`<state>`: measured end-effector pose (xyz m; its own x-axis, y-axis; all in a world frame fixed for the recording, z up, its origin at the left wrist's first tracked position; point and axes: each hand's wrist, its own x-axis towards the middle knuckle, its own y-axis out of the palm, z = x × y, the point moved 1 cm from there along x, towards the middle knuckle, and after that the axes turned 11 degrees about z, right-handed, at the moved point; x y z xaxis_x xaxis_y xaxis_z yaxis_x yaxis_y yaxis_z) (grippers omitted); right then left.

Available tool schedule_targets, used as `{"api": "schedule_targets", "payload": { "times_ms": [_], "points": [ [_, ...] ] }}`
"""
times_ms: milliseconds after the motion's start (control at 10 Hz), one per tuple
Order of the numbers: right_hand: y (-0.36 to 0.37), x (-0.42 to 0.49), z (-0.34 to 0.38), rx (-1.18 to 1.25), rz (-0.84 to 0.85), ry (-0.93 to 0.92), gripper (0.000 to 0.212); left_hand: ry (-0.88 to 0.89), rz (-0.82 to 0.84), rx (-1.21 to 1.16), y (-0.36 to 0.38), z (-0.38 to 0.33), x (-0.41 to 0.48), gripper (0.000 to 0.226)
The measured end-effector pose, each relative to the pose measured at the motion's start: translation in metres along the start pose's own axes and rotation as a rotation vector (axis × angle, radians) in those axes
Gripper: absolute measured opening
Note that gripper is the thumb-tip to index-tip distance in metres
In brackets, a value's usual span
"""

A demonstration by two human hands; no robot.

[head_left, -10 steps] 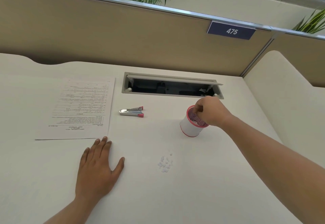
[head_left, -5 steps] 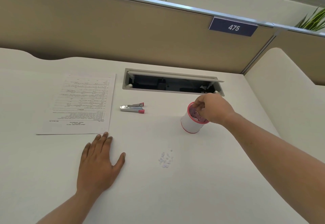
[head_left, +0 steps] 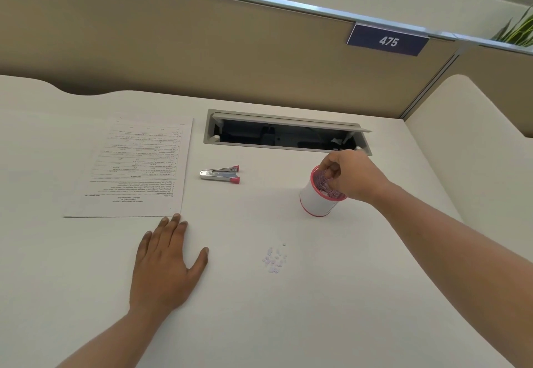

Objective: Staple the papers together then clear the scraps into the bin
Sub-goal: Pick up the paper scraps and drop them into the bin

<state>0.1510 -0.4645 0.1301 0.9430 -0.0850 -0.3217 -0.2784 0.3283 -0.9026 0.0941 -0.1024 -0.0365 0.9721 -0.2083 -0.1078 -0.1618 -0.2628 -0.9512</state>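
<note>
The printed papers lie flat at the left of the white desk. To their right lies a silver stapler with pink ends. A small white bin with a pink rim stands at centre right. My right hand hovers over its mouth, fingertips bunched and pointing down into it; I cannot see anything between them. Several tiny white paper scraps form a little pile in front of the bin. My left hand rests flat on the desk, fingertips at the papers' near right corner.
An open cable hatch is set into the desk behind the stapler and bin. A tan partition with a "475" sign closes the back. A raised cream divider bounds the right side.
The view shifted slightly. My right hand stays over the bin, its fingers loosening a little. My left hand has not moved.
</note>
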Motion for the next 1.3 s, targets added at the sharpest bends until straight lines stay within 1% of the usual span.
{"api": "schedule_targets", "payload": {
  "times_ms": [100,200,300,400,500,600,700,800,900,1000,1100,1200,1300],
  "points": [
    [0.000,-0.004,0.004,-0.007,-0.069,-0.023,0.027,-0.001,-0.002,-0.005,0.000,-0.001,-0.001,0.078],
    [0.003,-0.016,0.020,0.044,-0.173,-0.059,0.028,-0.002,-0.001,-0.005,0.000,0.000,-0.001,0.079],
    [0.021,-0.034,0.038,0.148,-0.149,-0.115,0.029,-0.009,0.003,-0.001,-0.001,0.000,0.000,0.079],
    [0.059,-0.045,0.046,0.189,-0.026,-0.146,0.033,-0.011,0.005,-0.004,-0.001,-0.001,0.000,0.079],
    [0.102,-0.048,0.044,0.046,0.087,-0.082,0.040,-0.011,0.004,-0.006,-0.001,-0.001,-0.001,0.079],
    [0.128,-0.054,0.043,-0.097,0.148,0.018,0.037,-0.008,-0.005,-0.002,-0.002,-0.002,-0.002,0.078],
    [0.142,-0.063,0.055,-0.189,0.155,-0.005,0.026,-0.001,-0.010,-0.010,-0.003,-0.002,-0.002,0.077],
    [0.158,-0.075,0.065,-0.187,0.157,-0.119,0.022,0.000,-0.012,-0.009,-0.003,-0.002,-0.001,0.077],
    [0.163,-0.078,0.063,-0.110,0.181,-0.196,0.031,0.001,-0.009,-0.013,-0.003,-0.003,-0.001,0.077],
    [0.160,-0.071,0.052,-0.033,0.114,-0.161,0.038,0.001,-0.011,-0.010,-0.002,-0.002,-0.001,0.077],
    [0.162,-0.070,0.050,0.037,0.018,-0.153,0.026,-0.001,-0.010,-0.008,-0.002,-0.003,-0.001,0.078],
    [0.171,-0.077,0.058,0.048,0.018,-0.276,0.020,-0.003,-0.010,-0.008,-0.002,-0.003,-0.001,0.078],
    [0.176,-0.082,0.056,0.002,-0.008,-0.327,0.012,-0.005,-0.010,-0.018,-0.002,-0.003,-0.001,0.077]
  ]
}}
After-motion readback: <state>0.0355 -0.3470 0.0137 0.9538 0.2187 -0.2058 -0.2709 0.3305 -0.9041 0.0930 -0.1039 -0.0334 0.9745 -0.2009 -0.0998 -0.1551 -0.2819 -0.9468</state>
